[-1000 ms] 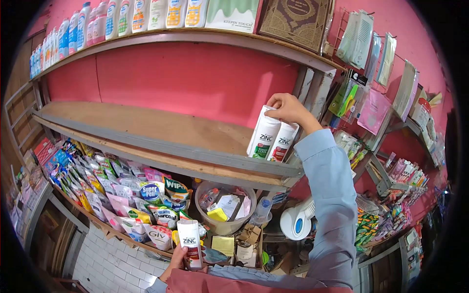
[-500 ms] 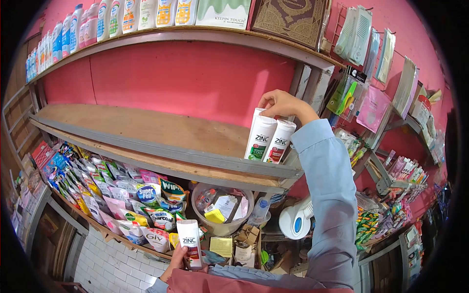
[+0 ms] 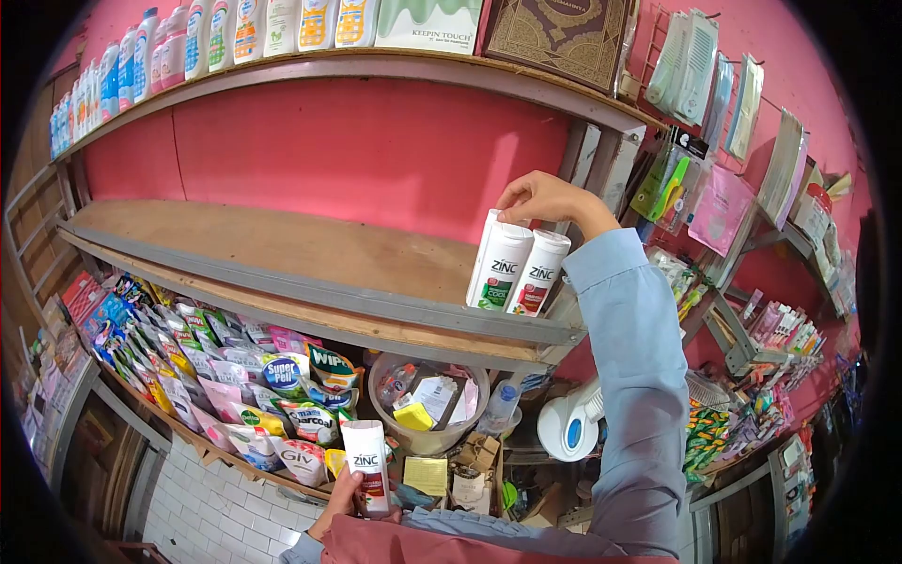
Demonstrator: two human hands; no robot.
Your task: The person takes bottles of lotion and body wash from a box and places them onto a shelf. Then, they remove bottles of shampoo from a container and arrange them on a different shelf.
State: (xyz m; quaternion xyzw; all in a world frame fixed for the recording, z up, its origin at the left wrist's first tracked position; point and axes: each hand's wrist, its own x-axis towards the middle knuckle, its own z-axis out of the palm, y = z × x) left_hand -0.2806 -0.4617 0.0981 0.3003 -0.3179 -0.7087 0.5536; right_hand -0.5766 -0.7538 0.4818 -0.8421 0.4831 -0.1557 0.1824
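My right hand (image 3: 545,199) reaches to the right end of the middle shelf. Its fingers are closed at the top of a white shampoo bottle (image 3: 482,246), which stands partly hidden behind a Zinc shampoo bottle with a green label (image 3: 504,268). Beside that one, on the right, is a Zinc shampoo bottle with a red label (image 3: 539,273). Low in front of me, my left hand (image 3: 340,503) grips another white Zinc shampoo bottle with a red label (image 3: 366,465), held upright. Its fingers wrap round the lower part.
The wooden middle shelf (image 3: 282,246) has a grey metal front edge. Bottles (image 3: 249,28) and a brown ornate book (image 3: 554,42) line the upper shelf. Below are pouches (image 3: 282,373), a round tub of odds and ends (image 3: 383,414) and a white fan-like appliance (image 3: 567,428). Combs (image 3: 691,70) hang at right.
The bottle at my right fingertips has shifted very slightly left. My left hand and its bottle have moved a touch to the right; both hands keep their grip.
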